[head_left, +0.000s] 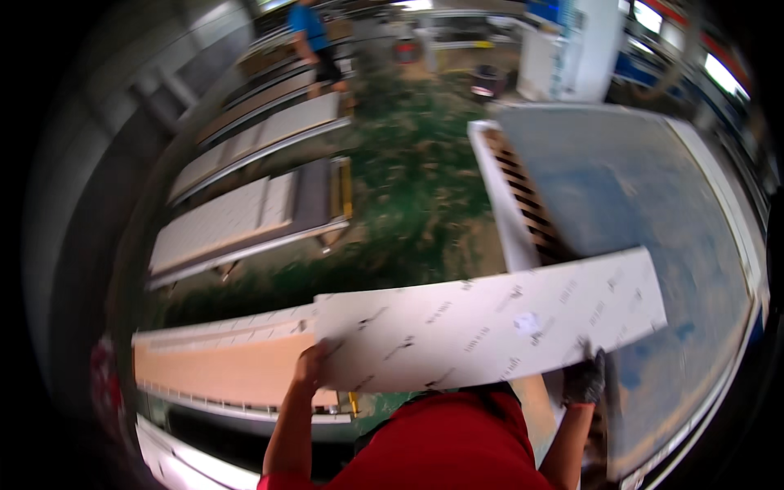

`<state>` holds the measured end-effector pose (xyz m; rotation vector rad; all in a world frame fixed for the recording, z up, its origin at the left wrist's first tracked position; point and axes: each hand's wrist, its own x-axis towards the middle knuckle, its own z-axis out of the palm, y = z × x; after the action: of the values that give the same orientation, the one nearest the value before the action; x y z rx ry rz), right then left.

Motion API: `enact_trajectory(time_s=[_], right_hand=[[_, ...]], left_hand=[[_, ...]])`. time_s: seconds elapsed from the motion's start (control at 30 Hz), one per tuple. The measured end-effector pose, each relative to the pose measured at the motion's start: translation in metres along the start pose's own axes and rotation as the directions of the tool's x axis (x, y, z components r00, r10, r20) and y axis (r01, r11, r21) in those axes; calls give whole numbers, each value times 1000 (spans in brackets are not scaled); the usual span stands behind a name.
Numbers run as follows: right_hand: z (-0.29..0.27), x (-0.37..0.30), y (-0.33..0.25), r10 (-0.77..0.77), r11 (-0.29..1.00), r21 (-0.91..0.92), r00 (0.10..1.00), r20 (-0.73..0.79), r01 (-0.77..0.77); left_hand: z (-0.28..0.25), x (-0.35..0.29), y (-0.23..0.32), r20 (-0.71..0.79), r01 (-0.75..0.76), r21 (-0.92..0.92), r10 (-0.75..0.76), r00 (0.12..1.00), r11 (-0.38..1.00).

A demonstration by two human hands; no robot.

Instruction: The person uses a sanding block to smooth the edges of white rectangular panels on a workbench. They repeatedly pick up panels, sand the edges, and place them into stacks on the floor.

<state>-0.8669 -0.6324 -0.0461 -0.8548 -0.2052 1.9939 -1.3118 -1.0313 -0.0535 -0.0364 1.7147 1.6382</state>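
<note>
A long white board [441, 335] with dark printed marks and a small pale label spans the space in front of my red shirt. At its left end my left hand [310, 365], bare, grips the edge. My right hand [585, 378], in a dark glove, holds the near long edge toward the right end. The fingers under the board are hidden. Its right part lies over the edge of a wide grey-blue table [653, 188]; whether it touches is unclear. Beyond the left end lies a low conveyor bench [220, 367] bearing a tan panel with white strips.
More conveyor benches [237, 255] with white panels line the left side. A striped black-and-tan strip [523, 188] edges the table. Green floor [416, 171] runs between them. Another person in a blue shirt [309, 31] stands far left, near a red-and-black container [404, 51].
</note>
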Motion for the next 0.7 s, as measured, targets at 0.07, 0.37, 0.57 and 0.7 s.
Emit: enact_trajectory(time_s=[0.07, 0.37, 0.57, 0.7], right_hand=[[10, 21, 7, 116, 993, -9, 984, 134, -116], [38, 61, 56, -45, 968, -240, 992, 117, 72], [185, 131, 139, 139, 928, -373, 940, 312, -13], [328, 189, 190, 163, 934, -356, 868, 469, 17]], left_hand=[[-8, 9, 6, -94, 54, 178, -38, 995, 982], [-39, 76, -40, -561, 265, 449, 38, 827, 853], [-120, 102, -80, -729, 369, 145, -153, 667, 918], [-117, 120, -47, -817, 371, 71, -160, 555, 926]])
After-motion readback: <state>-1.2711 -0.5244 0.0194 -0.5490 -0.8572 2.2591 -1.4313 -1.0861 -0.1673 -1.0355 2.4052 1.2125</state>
